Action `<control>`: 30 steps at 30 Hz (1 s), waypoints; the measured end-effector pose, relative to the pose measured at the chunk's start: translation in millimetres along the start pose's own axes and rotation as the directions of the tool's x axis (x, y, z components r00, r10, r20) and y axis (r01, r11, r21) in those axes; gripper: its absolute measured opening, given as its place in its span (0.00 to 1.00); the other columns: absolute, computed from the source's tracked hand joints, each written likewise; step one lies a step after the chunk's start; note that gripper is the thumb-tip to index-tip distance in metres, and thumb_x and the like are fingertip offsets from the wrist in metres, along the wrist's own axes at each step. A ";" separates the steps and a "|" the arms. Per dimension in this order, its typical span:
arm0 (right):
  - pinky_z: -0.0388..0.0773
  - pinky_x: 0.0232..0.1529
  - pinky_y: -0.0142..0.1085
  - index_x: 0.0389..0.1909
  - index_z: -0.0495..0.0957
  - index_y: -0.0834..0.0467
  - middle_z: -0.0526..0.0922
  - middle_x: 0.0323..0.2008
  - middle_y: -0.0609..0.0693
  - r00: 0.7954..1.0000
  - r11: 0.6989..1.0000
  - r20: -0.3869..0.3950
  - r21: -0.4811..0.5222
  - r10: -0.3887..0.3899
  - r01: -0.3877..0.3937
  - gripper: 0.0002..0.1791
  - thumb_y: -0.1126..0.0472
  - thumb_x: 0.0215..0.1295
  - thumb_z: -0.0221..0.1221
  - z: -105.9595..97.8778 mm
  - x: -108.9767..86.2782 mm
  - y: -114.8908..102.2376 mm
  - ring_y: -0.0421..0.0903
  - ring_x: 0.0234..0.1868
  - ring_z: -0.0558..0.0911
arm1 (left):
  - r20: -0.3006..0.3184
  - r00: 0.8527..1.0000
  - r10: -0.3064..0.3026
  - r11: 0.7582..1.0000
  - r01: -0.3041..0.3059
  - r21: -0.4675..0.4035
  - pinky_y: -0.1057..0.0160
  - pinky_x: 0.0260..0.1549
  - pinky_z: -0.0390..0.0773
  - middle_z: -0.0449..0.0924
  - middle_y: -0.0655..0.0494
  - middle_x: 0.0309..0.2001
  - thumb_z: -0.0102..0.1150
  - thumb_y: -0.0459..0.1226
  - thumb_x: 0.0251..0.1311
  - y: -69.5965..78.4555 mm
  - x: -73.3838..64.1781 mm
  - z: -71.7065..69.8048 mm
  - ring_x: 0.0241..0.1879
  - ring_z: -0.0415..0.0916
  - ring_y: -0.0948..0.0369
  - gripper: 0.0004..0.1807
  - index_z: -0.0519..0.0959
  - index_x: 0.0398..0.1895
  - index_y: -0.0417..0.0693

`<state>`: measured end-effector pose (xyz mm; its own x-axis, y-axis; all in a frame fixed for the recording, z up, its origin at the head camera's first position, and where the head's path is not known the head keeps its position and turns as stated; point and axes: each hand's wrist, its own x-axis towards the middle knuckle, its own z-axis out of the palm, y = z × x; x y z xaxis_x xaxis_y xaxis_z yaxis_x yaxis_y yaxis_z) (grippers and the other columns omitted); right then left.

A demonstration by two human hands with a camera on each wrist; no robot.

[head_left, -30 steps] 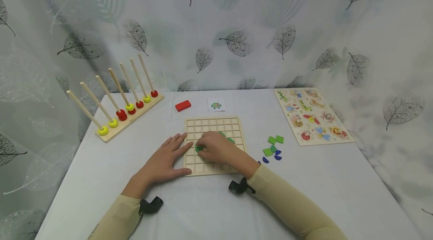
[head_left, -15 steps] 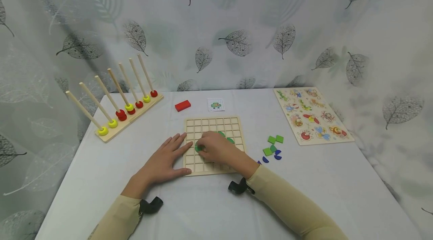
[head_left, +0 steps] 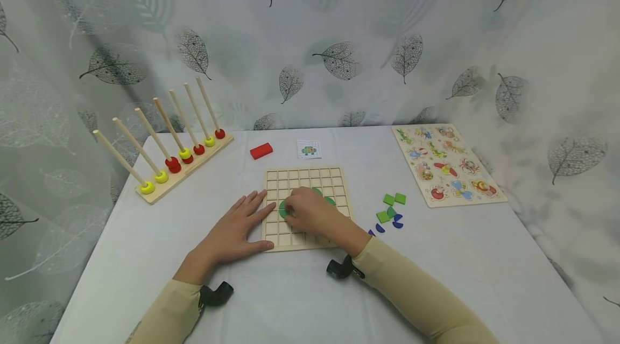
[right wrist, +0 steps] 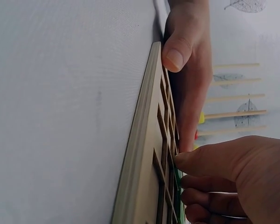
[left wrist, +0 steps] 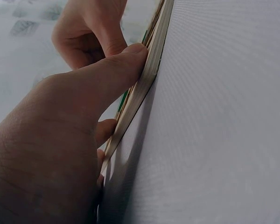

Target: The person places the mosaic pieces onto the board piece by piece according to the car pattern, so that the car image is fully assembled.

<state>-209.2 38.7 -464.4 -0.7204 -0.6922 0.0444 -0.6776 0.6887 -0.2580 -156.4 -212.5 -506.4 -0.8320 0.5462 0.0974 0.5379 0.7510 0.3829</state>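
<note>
A wooden grid board (head_left: 281, 176) lies flat on the white cloth. My left hand (head_left: 232, 233) rests at its left edge, fingers spread, thumb on the near corner; the left wrist view shows that thumb (left wrist: 135, 49) on the rim. Over the board my right hand (head_left: 312, 212), fingers bent, pinches a green rounded tile (head_left: 283, 210) at a left-side cell. The right wrist view shows my right thumb (right wrist: 189, 161) at the grid beside green. Farther right on the grid are another green tile (head_left: 330, 201) and one partly hidden green tile (head_left: 317, 191). My right hand covers several cells.
Loose green squares (head_left: 383, 217) and blue half-round pieces (head_left: 380, 229) lie right of the board. Behind it are a red block (head_left: 261, 151) and a pattern card (head_left: 309, 149). A peg stand (head_left: 194, 163) stands left; a picture puzzle (head_left: 448, 172) lies right.
The green tile under my right fingertips shows slightly more of its face now. My right hand has shifted only slightly; my left hand keeps its place.
</note>
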 end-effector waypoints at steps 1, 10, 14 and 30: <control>0.74 0.35 0.32 0.41 0.90 0.54 0.76 0.30 0.41 1.000 1.000 0.000 -0.001 0.003 -0.003 0.06 0.56 0.70 0.72 -0.6 -0.1 -0.4 0.41 0.33 0.73 | -0.005 1.000 0.002 1.000 -0.002 -0.001 0.44 0.83 0.48 0.52 0.47 0.87 0.63 0.69 0.64 -0.1 0.1 -0.1 0.86 0.45 0.46 0.52 0.66 0.85 0.55; 0.81 0.44 0.35 0.45 0.91 0.55 0.84 0.36 0.42 0.999 0.999 -0.005 0.030 0.044 -0.044 0.10 0.53 0.71 0.73 -6.1 -1.0 -0.1 0.40 0.39 0.78 | 0.003 1.000 -0.007 1.000 0.007 -0.001 0.45 0.83 0.46 0.50 0.48 0.87 0.62 0.70 0.64 -1.3 -0.4 0.1 0.86 0.44 0.47 0.52 0.65 0.86 0.56; 0.80 0.42 0.34 0.48 0.91 0.55 0.85 0.38 0.42 0.997 0.996 -0.004 0.058 0.072 -0.071 0.12 0.52 0.72 0.73 -12.2 -1.0 5.3 0.40 0.39 0.78 | 0.020 1.000 -0.018 1.000 0.018 -0.003 0.46 0.83 0.45 0.48 0.50 0.88 0.62 0.71 0.64 -1.9 -0.7 0.6 0.87 0.42 0.48 0.53 0.63 0.87 0.58; 0.83 0.52 0.46 0.55 0.89 0.60 0.89 0.48 0.52 0.992 0.977 -0.079 0.200 0.094 -0.077 0.18 0.56 0.70 0.75 -58.7 -34.6 50.4 0.51 0.50 0.85 | 0.018 1.000 -0.018 1.000 0.017 0.002 0.45 0.83 0.46 0.49 0.50 0.88 0.61 0.71 0.64 -2.5 0.0 2.8 0.87 0.42 0.48 0.52 0.64 0.86 0.57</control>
<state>-227.1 110.0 -422.3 -0.7905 -0.6048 0.0964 -0.5770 0.6826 -0.4485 -157.3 -213.3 -510.0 -0.8387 0.5395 0.0742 0.5236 0.7613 0.3825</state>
